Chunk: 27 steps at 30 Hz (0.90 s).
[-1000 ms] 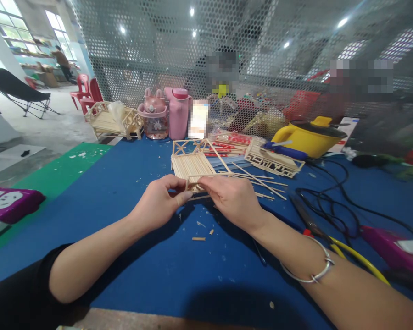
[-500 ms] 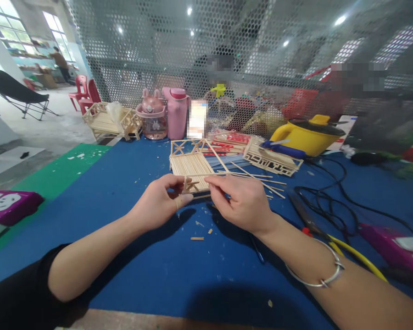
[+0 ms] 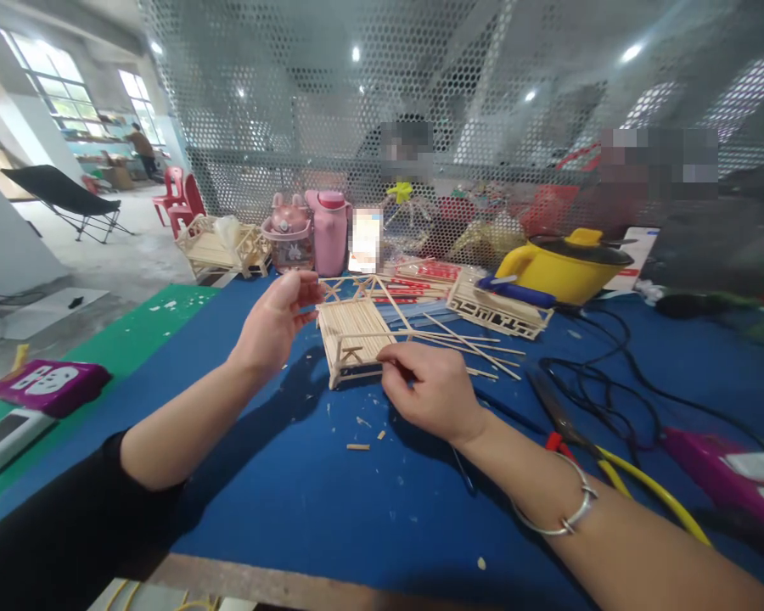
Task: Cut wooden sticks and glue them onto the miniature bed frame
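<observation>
A small bed-like model of thin wooden sticks (image 3: 356,327) stands on the blue table, with a slatted deck and crossed pieces in its end railings. Beside its far left corner, my left hand (image 3: 268,327) is raised with fingers apart and loosely bent; I see nothing in them. At the front railing, the thumb and index finger of my right hand (image 3: 429,386) are pinched together. Whatever lies between those fingertips is hidden or too small to name. Loose wooden sticks (image 3: 484,344) lie just right of the model.
Behind stand a pink bottle (image 3: 329,233), a lit phone (image 3: 365,242) and another stick model (image 3: 222,246). At right are a yellow pot (image 3: 564,267), a black cable (image 3: 586,382) and yellow-handled pliers (image 3: 564,424). A perforated metal screen (image 3: 280,110) rises behind the table.
My left hand has let go of the model's near left corner and moved up to its far left side. My right hand stays pinched at the front railing, slightly lower. The view has shifted.
</observation>
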{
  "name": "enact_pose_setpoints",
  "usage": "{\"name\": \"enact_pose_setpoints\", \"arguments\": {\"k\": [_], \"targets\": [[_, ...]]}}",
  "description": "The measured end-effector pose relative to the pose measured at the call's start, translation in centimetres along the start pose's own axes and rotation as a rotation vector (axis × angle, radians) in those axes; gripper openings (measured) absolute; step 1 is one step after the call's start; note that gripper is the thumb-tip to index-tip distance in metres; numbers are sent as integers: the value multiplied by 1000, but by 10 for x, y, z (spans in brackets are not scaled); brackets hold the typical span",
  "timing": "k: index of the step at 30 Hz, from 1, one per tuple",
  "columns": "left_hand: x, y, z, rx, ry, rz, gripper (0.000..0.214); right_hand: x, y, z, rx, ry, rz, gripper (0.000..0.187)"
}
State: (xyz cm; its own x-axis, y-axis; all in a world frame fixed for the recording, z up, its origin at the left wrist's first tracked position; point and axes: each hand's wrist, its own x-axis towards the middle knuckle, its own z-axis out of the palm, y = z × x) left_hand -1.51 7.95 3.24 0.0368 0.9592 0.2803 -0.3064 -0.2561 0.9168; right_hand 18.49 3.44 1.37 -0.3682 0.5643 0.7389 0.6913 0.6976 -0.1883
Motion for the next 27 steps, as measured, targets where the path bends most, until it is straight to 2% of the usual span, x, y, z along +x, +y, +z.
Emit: {"name": "enact_pose_setpoints", "arguments": {"k": [2, 5, 6, 8, 10, 11, 15, 21, 23, 27], "targets": [[6, 1, 2, 31, -13, -21, 42, -2, -3, 4, -8, -30, 83, 18], [-4, -5, -3, 181, -38, 28, 43, -4, -6, 7, 5, -70, 145, 19], [-11, -8, -5, 291, -109, 47, 42, -5, -6, 8, 8, -85, 158, 18], [-24, -12, -10, 603, -303, 93, 55, -5, -6, 10, 8, -104, 190, 18], [-32, -14, -12, 844, -412, 138, 51, -6, -5, 11, 3, -108, 225, 18], [-35, -15, -11, 914, -429, 153, 45, -6, -5, 12, 1, -110, 241, 18], [-35, -20, -4, 932, -358, 129, 37, -7, -2, 16, 12, -129, 286, 18], [-37, -22, 5, 717, -241, -12, 33, -6, -3, 21, 58, -174, 305, 20], [-38, -20, 7, 685, -175, -1, 33, -5, -4, 21, 69, -176, 313, 21], [-37, -19, 10, 738, -88, 113, 28, -4, -4, 22, 83, -172, 322, 22]]}}
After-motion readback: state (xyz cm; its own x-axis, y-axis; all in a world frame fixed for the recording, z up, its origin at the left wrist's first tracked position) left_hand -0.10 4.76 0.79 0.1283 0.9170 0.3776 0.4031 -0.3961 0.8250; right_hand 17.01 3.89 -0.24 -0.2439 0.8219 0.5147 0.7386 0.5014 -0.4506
